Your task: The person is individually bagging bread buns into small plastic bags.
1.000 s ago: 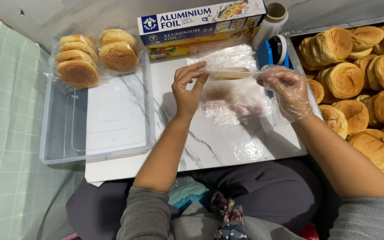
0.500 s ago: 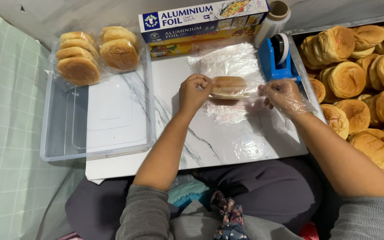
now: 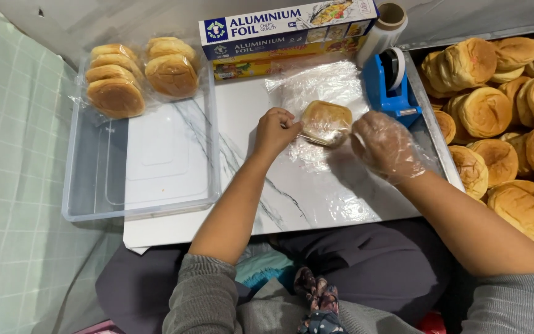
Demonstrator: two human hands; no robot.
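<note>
Hands flank one bun (image 3: pixel 326 119) on a sheet of clear plastic wrap (image 3: pixel 316 93) spread over the white marble-patterned board (image 3: pixel 242 185). Left hand (image 3: pixel 274 130), bare, is curled nearly closed, fingertips pinching the film at the bun's left edge. Right hand (image 3: pixel 383 146), in a loose transparent glove, sits cupped and partly closed at the bun's right edge; whether it grips film or only presses on it cannot be told.

Judgement on the wrapping in hand: draw the film snug and even from both sides, keep the bun centred on the sheet, and smooth creases before folding the ends under, so that no gap is left and the crust is not dented.

Bun condition: round, golden-brown, smooth top, already glossy under a layer of film, lying near the board's middle toward its far side.

Surroundings: blue tape dispenser (image 3: pixel 390 83) just beyond the right hand; foil box (image 3: pixel 288 25) along the far edge; clear plastic tray (image 3: pixel 94 192) to the left holding wrapped buns (image 3: pixel 140 74); unwrapped buns (image 3: pixel 508 124) heaped to the right.
</note>
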